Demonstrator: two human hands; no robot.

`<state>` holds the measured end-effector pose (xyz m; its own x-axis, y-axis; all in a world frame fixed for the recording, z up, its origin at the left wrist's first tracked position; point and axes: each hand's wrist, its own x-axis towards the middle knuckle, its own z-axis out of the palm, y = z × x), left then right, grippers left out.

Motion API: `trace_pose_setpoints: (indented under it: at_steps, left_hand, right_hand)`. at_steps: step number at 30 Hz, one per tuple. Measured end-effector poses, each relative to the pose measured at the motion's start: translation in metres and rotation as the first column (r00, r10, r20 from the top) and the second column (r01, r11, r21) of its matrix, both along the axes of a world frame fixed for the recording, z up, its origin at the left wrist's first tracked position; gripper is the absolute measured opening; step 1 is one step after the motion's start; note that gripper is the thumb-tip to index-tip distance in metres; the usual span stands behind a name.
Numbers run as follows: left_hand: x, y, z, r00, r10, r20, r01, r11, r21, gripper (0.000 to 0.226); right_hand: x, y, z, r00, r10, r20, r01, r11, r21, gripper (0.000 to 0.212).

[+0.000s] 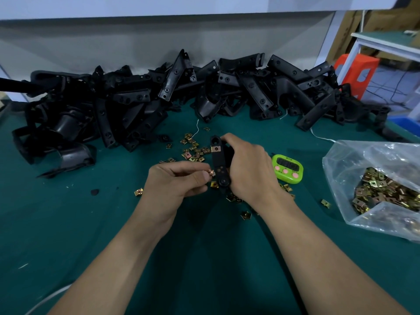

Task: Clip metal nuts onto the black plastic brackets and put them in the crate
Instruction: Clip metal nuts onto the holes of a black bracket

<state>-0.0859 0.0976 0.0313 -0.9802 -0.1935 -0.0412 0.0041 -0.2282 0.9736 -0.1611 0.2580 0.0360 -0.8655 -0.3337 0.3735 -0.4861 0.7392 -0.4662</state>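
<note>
My right hand (247,169) grips a black plastic bracket (218,162) above the green table, its long side facing me. One metal nut (215,148) sits clipped near the bracket's upper end. My left hand (175,180) pinches a second metal nut (211,172) between thumb and forefinger, right at the bracket's left edge near its lower end. Several loose nuts (195,151) lie scattered on the mat behind and under my hands. No crate is clearly in view.
A big heap of black brackets (159,98) runs along the back of the table. A clear plastic bag of nuts (384,189) lies at the right. A green timer (287,169) stands beside my right hand. A blue bin edge (406,123) shows far right.
</note>
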Motion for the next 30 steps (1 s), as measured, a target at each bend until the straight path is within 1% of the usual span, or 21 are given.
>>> trace_pose_setpoints:
  at_steps: [4,9,12,16,20,26,30]
  left_hand:
    - [-0.0003,0.0021,-0.0023,1.000,0.005,0.006,-0.005,1.000,-0.019,0.024]
    - [0.0006,0.0031,-0.0028,0.999,0.002,-0.041,-0.003,0.999,-0.036,0.020]
    - [0.0005,0.0035,-0.0024,0.999,0.007,-0.031,-0.008,1.000,-0.021,0.016]
    - [0.0012,0.0041,0.0000,1.000,0.001,-0.018,-0.001,1.000,0.021,0.017]
    - [0.0007,0.0054,0.0010,1.000,0.003,-0.004,-0.003,1.000,0.021,0.014]
    - [0.0009,0.0040,0.0009,0.998,0.001,0.065,-0.003,0.999,0.033,0.015]
    - [0.0016,0.0051,0.0025,0.992,0.017,0.125,-0.022,0.999,0.036,0.016]
  right_hand:
    - [0.0007,-0.0006,-0.0002,1.000,0.000,-0.002,0.000,1.000,-0.004,0.043]
    - [0.0015,-0.0029,-0.0005,1.000,0.001,-0.009,-0.001,1.000,0.020,0.047]
    - [0.0014,-0.0027,0.0001,1.000,-0.007,-0.014,0.007,1.000,0.008,0.046]
    - [0.0015,-0.0016,0.0010,1.000,-0.013,0.000,0.013,1.000,0.008,0.047]
    - [0.0023,-0.0018,0.0008,1.000,-0.010,-0.004,0.010,1.000,0.015,0.045]
    - [0.0036,-0.0045,0.0013,0.998,-0.003,-0.060,0.007,0.998,0.066,0.040]
    - [0.0059,-0.0082,0.0008,0.996,0.000,-0.093,0.010,0.994,0.112,0.042]
